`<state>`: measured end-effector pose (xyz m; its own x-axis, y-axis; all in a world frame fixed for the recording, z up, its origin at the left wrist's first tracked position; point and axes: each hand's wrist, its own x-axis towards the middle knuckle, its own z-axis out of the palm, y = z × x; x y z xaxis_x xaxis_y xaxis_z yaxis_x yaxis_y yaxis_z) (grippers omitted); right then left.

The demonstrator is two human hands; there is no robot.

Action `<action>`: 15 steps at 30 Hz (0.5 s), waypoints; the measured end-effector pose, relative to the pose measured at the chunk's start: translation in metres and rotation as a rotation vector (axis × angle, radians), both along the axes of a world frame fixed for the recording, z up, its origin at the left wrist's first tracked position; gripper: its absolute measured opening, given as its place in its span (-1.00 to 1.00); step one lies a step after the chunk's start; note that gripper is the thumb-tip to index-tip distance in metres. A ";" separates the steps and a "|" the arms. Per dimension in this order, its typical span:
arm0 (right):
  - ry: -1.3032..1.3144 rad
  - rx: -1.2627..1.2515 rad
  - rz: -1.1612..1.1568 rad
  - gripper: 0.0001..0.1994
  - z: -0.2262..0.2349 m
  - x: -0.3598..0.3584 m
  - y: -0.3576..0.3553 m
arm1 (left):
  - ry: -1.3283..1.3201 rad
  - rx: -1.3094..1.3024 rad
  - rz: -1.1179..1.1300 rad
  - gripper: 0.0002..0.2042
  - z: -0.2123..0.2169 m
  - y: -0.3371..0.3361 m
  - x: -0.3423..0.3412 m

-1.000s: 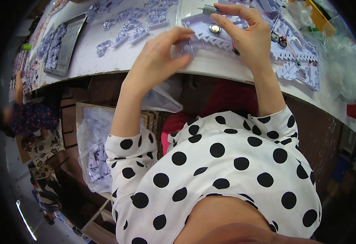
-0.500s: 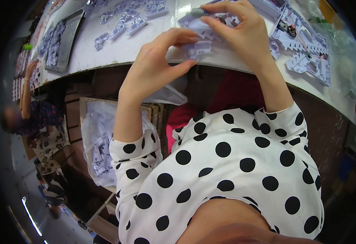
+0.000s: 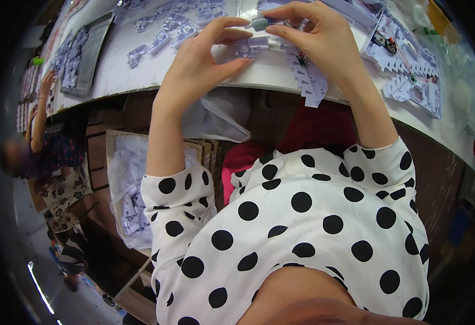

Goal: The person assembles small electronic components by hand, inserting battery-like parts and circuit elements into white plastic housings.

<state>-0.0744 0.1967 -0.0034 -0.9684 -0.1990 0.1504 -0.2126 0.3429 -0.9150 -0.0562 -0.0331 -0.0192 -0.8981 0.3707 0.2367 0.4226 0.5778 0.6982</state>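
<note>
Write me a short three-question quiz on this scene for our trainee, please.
1. Open question: What does the person's right hand hold between thumb and fingers?
2. True or false: The metal tray on the table lies to the left of both of the person's hands.
3. Multiple choice: What shows between the thumb and fingers of the person's left hand?
a) a screwdriver
b) a pale lilac plastic part
c) a roll of tape

Key:
1. A small grey cylinder.
2. True.
3. b
</note>
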 end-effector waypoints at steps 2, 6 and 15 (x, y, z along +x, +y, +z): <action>0.059 0.047 0.027 -0.77 0.000 0.001 -0.002 | -0.043 0.026 -0.022 -0.37 0.001 -0.007 0.003; 0.230 0.196 0.143 -0.76 -0.004 -0.004 -0.002 | -0.018 0.051 0.018 -0.36 -0.002 -0.012 0.002; 0.541 0.491 0.214 -0.81 0.000 -0.003 -0.008 | 0.004 0.156 0.023 -0.39 -0.010 -0.012 0.008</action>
